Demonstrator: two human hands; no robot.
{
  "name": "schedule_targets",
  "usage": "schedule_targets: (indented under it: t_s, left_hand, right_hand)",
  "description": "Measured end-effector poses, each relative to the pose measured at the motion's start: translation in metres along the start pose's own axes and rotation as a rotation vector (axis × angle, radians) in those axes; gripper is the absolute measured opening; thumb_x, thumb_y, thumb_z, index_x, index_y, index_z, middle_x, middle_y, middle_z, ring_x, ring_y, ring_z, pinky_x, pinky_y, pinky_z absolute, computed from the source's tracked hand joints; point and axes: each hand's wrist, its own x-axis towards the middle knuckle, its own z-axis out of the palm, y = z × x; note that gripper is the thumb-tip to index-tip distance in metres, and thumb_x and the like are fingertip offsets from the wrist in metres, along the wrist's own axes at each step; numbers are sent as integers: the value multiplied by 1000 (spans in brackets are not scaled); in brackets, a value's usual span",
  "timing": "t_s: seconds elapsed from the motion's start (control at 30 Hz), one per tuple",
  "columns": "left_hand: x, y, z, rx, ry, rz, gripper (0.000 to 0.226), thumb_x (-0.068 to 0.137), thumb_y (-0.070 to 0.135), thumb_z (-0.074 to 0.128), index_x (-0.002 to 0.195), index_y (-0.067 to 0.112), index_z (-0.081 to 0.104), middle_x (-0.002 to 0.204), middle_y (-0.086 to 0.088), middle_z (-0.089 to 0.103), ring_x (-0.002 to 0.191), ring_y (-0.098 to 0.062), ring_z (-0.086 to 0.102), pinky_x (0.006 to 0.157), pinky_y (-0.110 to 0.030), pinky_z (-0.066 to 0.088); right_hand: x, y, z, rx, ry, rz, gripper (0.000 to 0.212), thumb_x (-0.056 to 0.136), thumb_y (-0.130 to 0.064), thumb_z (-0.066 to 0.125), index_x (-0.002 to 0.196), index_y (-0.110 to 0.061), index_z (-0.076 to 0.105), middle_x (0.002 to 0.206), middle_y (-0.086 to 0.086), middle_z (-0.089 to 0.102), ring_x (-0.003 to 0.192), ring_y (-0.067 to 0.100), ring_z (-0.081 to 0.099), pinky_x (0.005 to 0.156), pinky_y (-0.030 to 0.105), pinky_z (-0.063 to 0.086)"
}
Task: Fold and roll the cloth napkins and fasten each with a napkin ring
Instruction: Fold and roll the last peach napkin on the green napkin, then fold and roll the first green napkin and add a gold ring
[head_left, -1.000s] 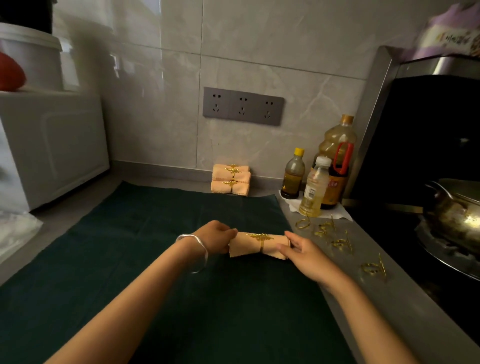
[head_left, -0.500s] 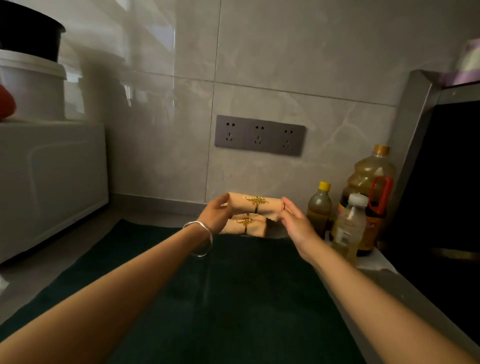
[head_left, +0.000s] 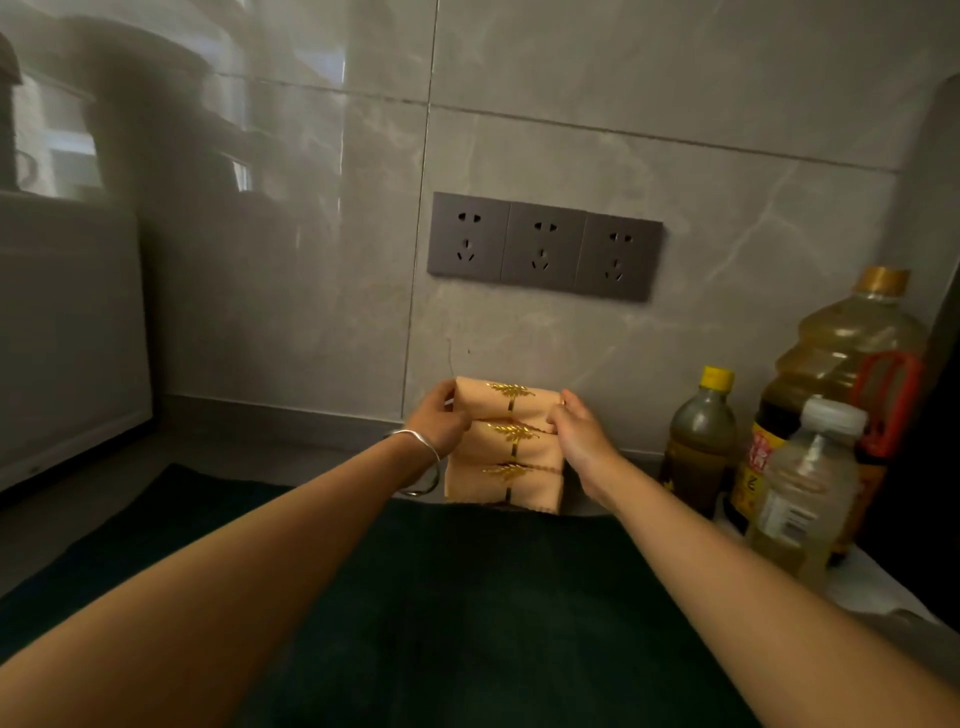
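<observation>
Head view looks forward and down, close to the tiled wall (head_left: 571, 130).

matt cloth napkins (head_left: 498, 452), glossy wall tiles (head_left: 623, 78)

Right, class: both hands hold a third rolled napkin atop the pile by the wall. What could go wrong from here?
1. The top napkin rests on rounded lower rolls; once the left hand and right hand release, it may roll or topple forward onto the green mat.
2. The right hand pulling away could knock the small bottle nearby.
</observation>
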Motion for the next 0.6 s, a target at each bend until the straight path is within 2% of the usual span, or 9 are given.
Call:
schedule_targets:
  t_s: [0.07,0.13,0.2,0.27,0.33,0.37,0.4,0.47,0.6]
  left_hand:
    - [-3,1,0,21,-13,-13,50,94,9,48,142,11,33,142,-13,40,130,-30,40,103,-42,36]
    - [-14,4,-1,36,6,-57,60,94,8,48,147,13,21,150,-13,29,136,-31,32,107,-43,32]
    - [-31,9,-1,30,-6,-78,66,94,9,48,149,14,12,152,-14,24,137,-31,30,107,-42,32]
    - [-61,17,0,34,-51,-37,61,95,11,48,147,14,15,148,-14,31,132,-28,37,99,-32,37]
    - [-92,18,2,74,-125,-11,59,94,11,51,145,16,20,145,-10,35,121,-14,46,90,-19,39]
    - [-111,20,1,127,-175,-15,61,93,14,53,145,18,20,146,-7,34,117,-7,46,91,-17,39]
    - [-123,16,0,187,-215,-36,66,92,19,56,146,20,18,149,-6,31,122,-6,42,98,-20,37]
    - [-155,13,-4,326,-297,-116,81,89,33,60,150,24,7,155,-5,19,139,-18,27,110,-35,28]
    - [-227,19,-11,613,-429,-78,88,85,53,57,150,29,3,158,-1,10,144,-20,15,117,-40,20]
  right_hand:
    - [-3,-1,0,-20,-1,-5,54,100,-18,32,151,-20,13,155,6,22,139,25,29,113,43,28]
    - [-11,-4,-2,-28,1,-9,54,101,-19,32,151,-21,11,156,5,20,140,24,26,112,39,28]
    - [-28,-9,-6,-21,-2,-16,55,102,-20,33,151,-22,9,156,4,20,140,23,27,104,33,32]
    - [-52,-14,-12,-26,-20,-16,55,103,-20,33,151,-23,8,155,5,22,139,23,29,95,28,33]
    - [-78,-15,-15,-58,-50,-33,54,103,-20,33,151,-23,8,156,4,21,140,22,26,102,29,31]
    - [-97,-16,-19,-81,-59,-35,54,102,-19,33,151,-23,10,156,4,19,141,21,24,107,31,28]
    - [-111,-14,-20,-111,-73,-44,54,102,-18,34,150,-23,11,156,4,19,142,20,22,110,33,25]
    - [-147,-11,-24,-172,-114,-37,55,101,-15,37,150,-24,15,156,2,19,143,20,20,112,33,23]
    - [-223,-3,-36,-342,-232,-1,60,99,-18,42,150,-29,12,158,-4,10,145,16,13,114,33,19]
